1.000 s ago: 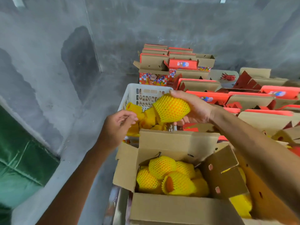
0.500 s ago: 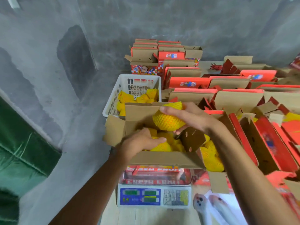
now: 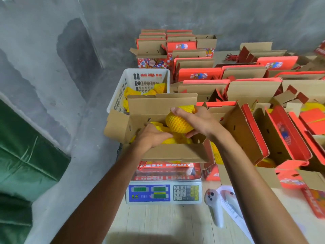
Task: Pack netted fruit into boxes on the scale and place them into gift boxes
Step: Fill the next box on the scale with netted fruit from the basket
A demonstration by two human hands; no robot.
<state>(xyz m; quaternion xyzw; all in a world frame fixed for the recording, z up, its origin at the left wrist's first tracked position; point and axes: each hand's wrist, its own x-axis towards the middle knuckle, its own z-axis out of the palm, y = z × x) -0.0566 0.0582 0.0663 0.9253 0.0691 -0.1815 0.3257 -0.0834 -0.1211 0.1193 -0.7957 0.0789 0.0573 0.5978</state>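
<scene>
An open cardboard box (image 3: 168,152) stands on the white scale (image 3: 163,192) in front of me, with several fruits in yellow foam net inside. My right hand (image 3: 197,120) grips one netted fruit (image 3: 179,123) just above the box's right side. My left hand (image 3: 151,136) is down in the box, fingers lying over the netted fruits (image 3: 168,140) there; whether it grips one I cannot tell. The box's far flap stands upright.
A white plastic basket (image 3: 119,92) with more netted fruit sits behind the box. Many open red gift boxes (image 3: 281,138) crowd the right and back. A white controller (image 3: 214,206) and papers lie right of the scale. A grey wall runs on the left.
My right hand has carried the netted fruit from over the basket down to the box. My left hand has gone into the box onto the fruits.
</scene>
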